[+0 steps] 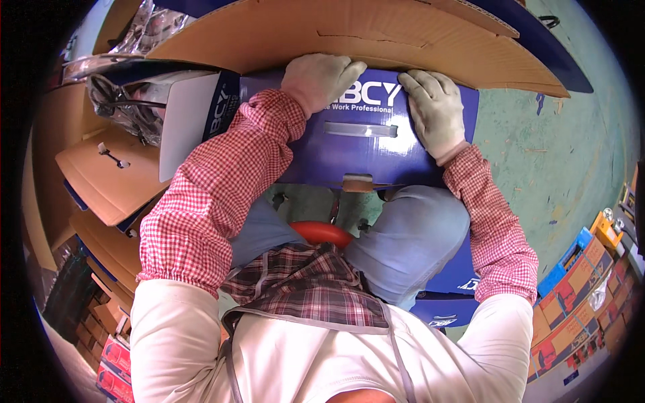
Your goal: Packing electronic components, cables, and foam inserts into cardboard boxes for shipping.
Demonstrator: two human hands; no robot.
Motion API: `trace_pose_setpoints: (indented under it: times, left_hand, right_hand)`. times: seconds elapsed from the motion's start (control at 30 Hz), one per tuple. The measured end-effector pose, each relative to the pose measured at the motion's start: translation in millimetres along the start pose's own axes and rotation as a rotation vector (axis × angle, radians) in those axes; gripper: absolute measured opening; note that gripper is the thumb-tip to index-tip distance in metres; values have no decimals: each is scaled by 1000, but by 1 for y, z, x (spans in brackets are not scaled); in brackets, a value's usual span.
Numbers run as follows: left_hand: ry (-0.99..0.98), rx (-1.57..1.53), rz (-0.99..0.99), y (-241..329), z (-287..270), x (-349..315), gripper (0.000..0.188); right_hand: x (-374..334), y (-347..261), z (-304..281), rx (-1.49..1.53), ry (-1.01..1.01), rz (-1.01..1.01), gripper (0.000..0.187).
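A blue cardboard box (376, 158) with white lettering and a clear plastic handle (361, 129) stands in front of my knees. My left hand (319, 80), in a pale work glove, is closed over the far edge of its blue handle panel. On the same edge, farther right, my gloved right hand (435, 111) has its fingers bent over the fold. Behind both hands rises a wide brown cardboard flap (269, 33). The fingertips are partly hidden at the crease. A small brown tab (357, 182) sticks out at the panel's near edge.
To the left, another opened box holds a plastic-wrapped item (138, 111), with a brown flap (111, 174) jutting out. A red seat (321, 233) shows between my legs. More blue boxes (443, 311) lie by my right leg. Printed cartons (571, 295) stand at the right.
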State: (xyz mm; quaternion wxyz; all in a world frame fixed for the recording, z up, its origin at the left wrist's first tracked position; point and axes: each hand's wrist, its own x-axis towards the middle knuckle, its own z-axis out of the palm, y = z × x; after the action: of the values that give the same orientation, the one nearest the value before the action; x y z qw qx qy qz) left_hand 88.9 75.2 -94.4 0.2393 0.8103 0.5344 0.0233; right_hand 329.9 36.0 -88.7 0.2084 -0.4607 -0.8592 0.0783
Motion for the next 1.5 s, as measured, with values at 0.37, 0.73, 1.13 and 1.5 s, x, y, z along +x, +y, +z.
trace_pose_setpoints:
  times: [0.37, 0.73, 1.13, 1.5]
  left_hand:
    - [248, -146, 47, -4, 14, -20, 20]
    - [540, -1034, -640, -107, 8, -88, 61]
    - [565, -1139, -546, -95, 5, -63, 39]
    - [569, -1236, -438, -109, 14, -57, 35]
  right_hand:
    - [4, 2, 4, 107, -35, 14, 29]
    - [6, 1, -1, 72, 49, 56, 24]
    - [-3, 6, -1, -36, 67, 84, 25]
    - [3, 8, -2, 14, -10, 155, 24]
